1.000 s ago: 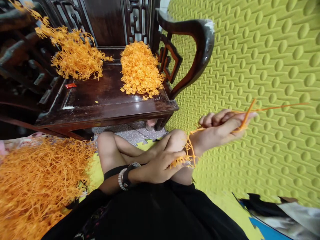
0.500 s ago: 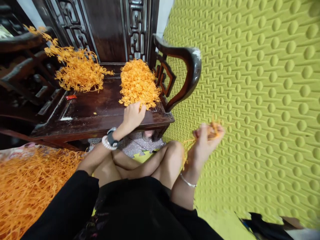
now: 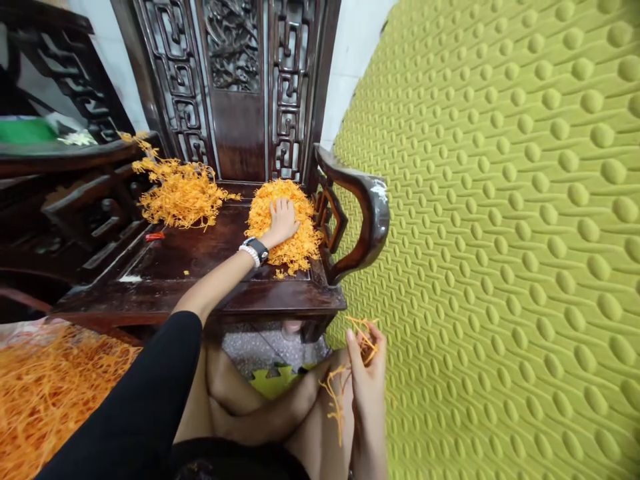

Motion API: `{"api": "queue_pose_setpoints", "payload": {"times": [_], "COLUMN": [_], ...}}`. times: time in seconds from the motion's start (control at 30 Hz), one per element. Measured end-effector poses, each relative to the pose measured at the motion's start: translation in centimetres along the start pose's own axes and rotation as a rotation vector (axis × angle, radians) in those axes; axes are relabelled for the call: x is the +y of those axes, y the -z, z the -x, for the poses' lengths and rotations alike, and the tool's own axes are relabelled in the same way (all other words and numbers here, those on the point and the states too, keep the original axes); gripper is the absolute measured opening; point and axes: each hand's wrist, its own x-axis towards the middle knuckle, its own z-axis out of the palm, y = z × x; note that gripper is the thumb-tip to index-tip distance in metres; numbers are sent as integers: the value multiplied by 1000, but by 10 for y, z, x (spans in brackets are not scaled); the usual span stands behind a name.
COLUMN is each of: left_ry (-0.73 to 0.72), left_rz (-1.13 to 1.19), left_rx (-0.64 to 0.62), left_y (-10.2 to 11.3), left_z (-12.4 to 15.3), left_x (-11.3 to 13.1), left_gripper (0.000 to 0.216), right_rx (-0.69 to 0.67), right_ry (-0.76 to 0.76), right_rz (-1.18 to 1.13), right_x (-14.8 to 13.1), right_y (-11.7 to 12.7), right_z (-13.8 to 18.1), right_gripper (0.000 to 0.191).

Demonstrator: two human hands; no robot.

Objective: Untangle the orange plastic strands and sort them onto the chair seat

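Glossy carved chair [image 3: 200, 257], frilly orange pile [image 3: 300, 250].
Left hand [image 3: 283, 221] spread flat on pile; right hand [image 3: 369, 377] pinches thin strands [image 3: 334, 393].

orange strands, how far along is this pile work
Done: a tidy pile on the chair seat, left hand flat on it. In hand: right hand pinches a few strands. Still to do: a looser pile and a big loose heap, so likely much remains.
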Motion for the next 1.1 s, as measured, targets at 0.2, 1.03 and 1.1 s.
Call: {"api": "queue_pose_setpoints", "payload": {"times": [0.2, 1.03, 1.1], "left_ry": [-117, -64, -80], "left_rz": [41, 123, 143], "left_rx": [-83, -277, -247], "left_y": [1, 20, 30], "left_z": [-3, 11, 17], "left_x": [0, -6, -6], "left_gripper": [32, 83, 84], "right_rx": [29, 36, 28], "right_ry": [-12, 31, 60], "right_rz": [27, 88, 103], "right_x": [5, -13, -15], "right_y": [0, 1, -1], "right_z": [-6, 38, 42], "right_gripper": [63, 58, 56]}}
